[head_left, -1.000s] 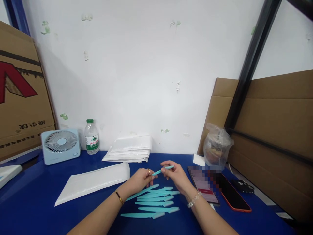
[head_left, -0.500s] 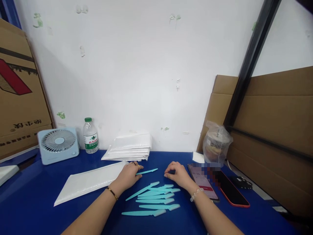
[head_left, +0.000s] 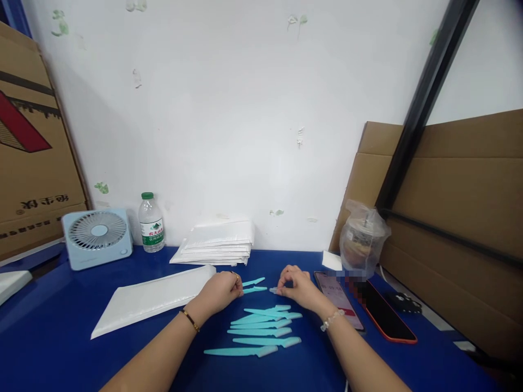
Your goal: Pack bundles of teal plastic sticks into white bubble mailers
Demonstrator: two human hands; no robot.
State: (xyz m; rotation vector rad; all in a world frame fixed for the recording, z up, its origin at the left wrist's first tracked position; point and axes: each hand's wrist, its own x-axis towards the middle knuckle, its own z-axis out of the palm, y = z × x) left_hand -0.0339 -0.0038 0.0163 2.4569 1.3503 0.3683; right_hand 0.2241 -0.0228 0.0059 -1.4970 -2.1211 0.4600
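Note:
My left hand (head_left: 224,288) is closed in a pinch on the handle end of a turquoise eyebrow razor (head_left: 255,289), whose blade end points right. Just behind it a second turquoise eyebrow razor (head_left: 256,281) lies partly hidden by the fingers. Facing it, my right hand (head_left: 299,284) pinches a small clear blade cap (head_left: 273,290), apart from the razor's tip. Several more turquoise razors (head_left: 261,331) lie in a loose row on the blue table between my forearms. Left of my left hand is a white padded envelope (head_left: 151,299).
A stack of white envelopes (head_left: 216,243) lies against the wall, with a water bottle (head_left: 152,224) and a light blue fan (head_left: 98,238) to its left. On the right are two phones (head_left: 337,299), a bagged drink cup (head_left: 363,239) and cardboard (head_left: 457,218).
One razor has left the pile's far side and is now in my left hand, beside the one behind. My right hand now holds a clear cap between its fingertips.

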